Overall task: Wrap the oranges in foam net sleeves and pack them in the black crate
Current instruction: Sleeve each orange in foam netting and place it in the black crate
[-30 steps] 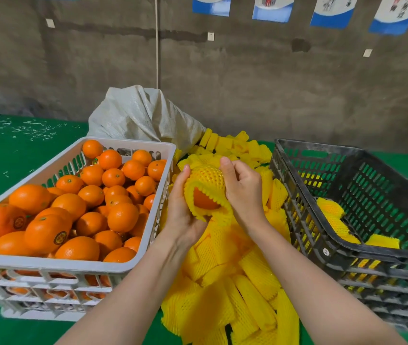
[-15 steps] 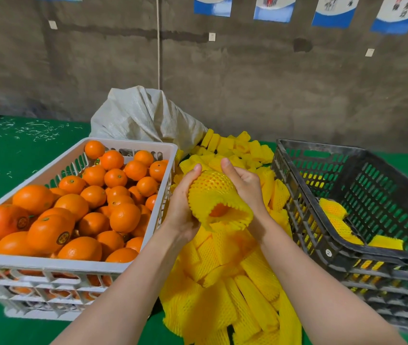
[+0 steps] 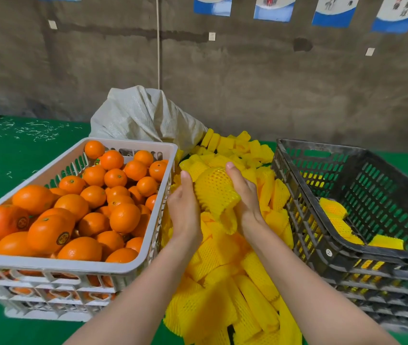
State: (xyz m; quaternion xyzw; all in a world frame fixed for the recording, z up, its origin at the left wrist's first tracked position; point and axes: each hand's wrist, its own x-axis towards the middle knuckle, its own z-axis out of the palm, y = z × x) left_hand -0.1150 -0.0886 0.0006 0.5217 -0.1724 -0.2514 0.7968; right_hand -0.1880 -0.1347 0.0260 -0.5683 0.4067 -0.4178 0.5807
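Fruit stickers: round dark-and-gold stickers (image 3: 62,238) sit on several loose oranges (image 3: 93,195) in the white crate (image 3: 73,266); their print is too small to read.
Crate mark: a small round white sticker (image 3: 329,252) bearing the numeral 2 sits on the near wall of the black crate (image 3: 347,247).
Wall sheets: blue-and-white sheets (image 3: 275,8) are cropped at the top edge; their writing is not legible.
Right hand (image 3: 245,195): the thumb lies along the top of the sleeved orange (image 3: 214,190) and the fingers wrap behind it, grasping it.
Left hand (image 3: 185,210): the thumb is straight and the hand's edge is against the sleeve; the fingers are hidden, so their grip cannot be told.
Sleeved orange: held above the pile of yellow sleeves (image 3: 222,307), between the two crates.
Packed fruit: a few wrapped oranges (image 3: 334,215) lie on the black crate's floor.
Desk (image 3: 11,158): its green surface carries both crates and a pale sack (image 3: 143,115).
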